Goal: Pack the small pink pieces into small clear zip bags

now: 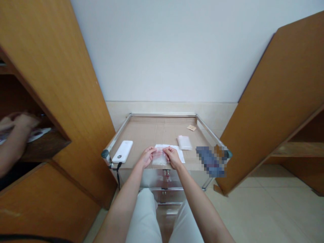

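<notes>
Above the white trousers point(144, 216), the left hand point(147, 157) and right hand point(172, 158) pinch a clear plastic bag point(159, 159) steadily between their fingertips, close together, just over a white paper sheet point(178, 152) on the cardboard-topped table point(152, 130).

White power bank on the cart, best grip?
Come from above with the left hand, the nearer one, and pinch the long edges of the white power bank. It lies flat on the cardboard, a slim slab, so its underside is hard to reach.
</notes>
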{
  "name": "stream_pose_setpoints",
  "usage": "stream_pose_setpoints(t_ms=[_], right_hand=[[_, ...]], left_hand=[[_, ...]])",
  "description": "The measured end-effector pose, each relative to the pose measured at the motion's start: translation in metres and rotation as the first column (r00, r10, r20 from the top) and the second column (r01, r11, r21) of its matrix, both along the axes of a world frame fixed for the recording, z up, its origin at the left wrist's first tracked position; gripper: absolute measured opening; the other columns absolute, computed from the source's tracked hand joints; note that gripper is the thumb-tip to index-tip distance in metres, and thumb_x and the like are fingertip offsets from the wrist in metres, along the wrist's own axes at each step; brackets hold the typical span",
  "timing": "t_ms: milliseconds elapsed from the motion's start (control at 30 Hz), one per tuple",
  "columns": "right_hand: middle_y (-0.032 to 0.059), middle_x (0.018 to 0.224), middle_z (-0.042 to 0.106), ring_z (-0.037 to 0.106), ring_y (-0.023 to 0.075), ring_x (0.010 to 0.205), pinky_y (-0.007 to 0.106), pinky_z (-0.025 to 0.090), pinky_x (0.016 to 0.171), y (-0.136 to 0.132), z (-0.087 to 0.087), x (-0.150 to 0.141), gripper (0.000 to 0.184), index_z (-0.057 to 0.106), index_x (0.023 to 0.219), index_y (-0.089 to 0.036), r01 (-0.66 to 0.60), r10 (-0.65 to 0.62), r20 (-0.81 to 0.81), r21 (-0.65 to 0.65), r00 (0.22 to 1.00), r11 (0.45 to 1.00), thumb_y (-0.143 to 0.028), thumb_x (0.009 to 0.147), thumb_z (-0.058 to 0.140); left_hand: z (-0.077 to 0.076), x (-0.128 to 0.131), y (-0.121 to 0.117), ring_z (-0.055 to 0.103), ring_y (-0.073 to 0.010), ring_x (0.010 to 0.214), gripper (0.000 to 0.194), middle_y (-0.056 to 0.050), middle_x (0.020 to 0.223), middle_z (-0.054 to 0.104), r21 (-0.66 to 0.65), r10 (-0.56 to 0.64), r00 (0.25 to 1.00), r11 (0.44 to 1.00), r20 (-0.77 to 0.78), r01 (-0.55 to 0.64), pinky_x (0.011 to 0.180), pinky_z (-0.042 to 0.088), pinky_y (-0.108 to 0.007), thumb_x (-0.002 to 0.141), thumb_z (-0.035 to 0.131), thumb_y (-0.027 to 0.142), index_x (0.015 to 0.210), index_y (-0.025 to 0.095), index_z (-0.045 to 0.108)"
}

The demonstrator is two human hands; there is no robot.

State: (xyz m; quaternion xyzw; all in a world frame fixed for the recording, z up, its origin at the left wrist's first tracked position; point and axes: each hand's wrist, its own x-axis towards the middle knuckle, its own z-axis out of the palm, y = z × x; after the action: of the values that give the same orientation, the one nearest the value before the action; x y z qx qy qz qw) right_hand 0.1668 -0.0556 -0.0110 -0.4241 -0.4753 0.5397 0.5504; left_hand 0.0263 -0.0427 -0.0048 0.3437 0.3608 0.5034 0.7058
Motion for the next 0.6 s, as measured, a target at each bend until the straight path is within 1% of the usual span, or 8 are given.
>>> stream_pose_setpoints(t_ms=[167,300,400,600], right_hand=[[-0.0084,0.033,0.036,0.027,0.0023,0.027,0.016,0.018,0.030,0.0013,-0.0028,0.0022,0.026,0.044,0.051,-0.016,-0.024,0.024,0.009,0.014,1.000,1.000,-0.036,0.065,0.054],[-0.0093,0.032,0.033,0.025,0.0021,0.026,0.017,0.015,0.029,-0.0008,0.0008,0.0006,0.026,0.041,0.049,-0.017,-0.024,0.024,-0.003,-0.011,1.000,1.000,-0.034,0.063,0.054],[-0.0093,0.034,0.034,0.025,0.0021,0.026,0.016,0.014,0.028,-0.0027,0.0030,-0.0012,0.025,0.040,0.049,-0.017,-0.011,0.012,0.008,-0.024,1.000,1.000,-0.033,0.062,0.054],[-0.0095,0.036,0.035,0.025,0.0023,0.026,0.016,0.015,0.027,-0.0040,0.0021,-0.0027,0.022,0.045,0.055,-0.016,-0.019,0.021,0.072,-0.032,0.997,0.999,-0.035,0.061,0.055]], left_hand=[[-0.0016,0.0010,0.0000,0.060,-0.0119,0.055,0.013,0.001,0.057,0.061,0.011,0.007,1.000,1.000,0.001,-0.007,0.060,0.050,-0.025,0.059,0.060,0.011,0.060,0.014,0.048],[0.0009,0.0030,-0.0022,0.061,-0.0134,0.054,0.011,-0.001,0.057,0.062,0.002,-0.059,0.995,0.998,-0.079,0.059,0.059,0.050,-0.027,0.060,0.061,0.017,0.063,0.013,0.050],[0.0020,0.0040,-0.0038,0.061,-0.0133,0.055,0.015,-0.003,0.060,0.063,0.013,-0.102,0.985,0.994,-0.136,0.105,0.059,0.050,-0.026,0.059,0.063,0.021,0.065,0.013,0.052],[-0.0013,0.0041,-0.0041,0.061,-0.0137,0.058,0.025,-0.004,0.064,0.064,0.055,-0.106,0.983,0.992,-0.153,0.115,0.062,0.049,-0.026,0.054,0.068,0.027,0.067,0.013,0.052]])
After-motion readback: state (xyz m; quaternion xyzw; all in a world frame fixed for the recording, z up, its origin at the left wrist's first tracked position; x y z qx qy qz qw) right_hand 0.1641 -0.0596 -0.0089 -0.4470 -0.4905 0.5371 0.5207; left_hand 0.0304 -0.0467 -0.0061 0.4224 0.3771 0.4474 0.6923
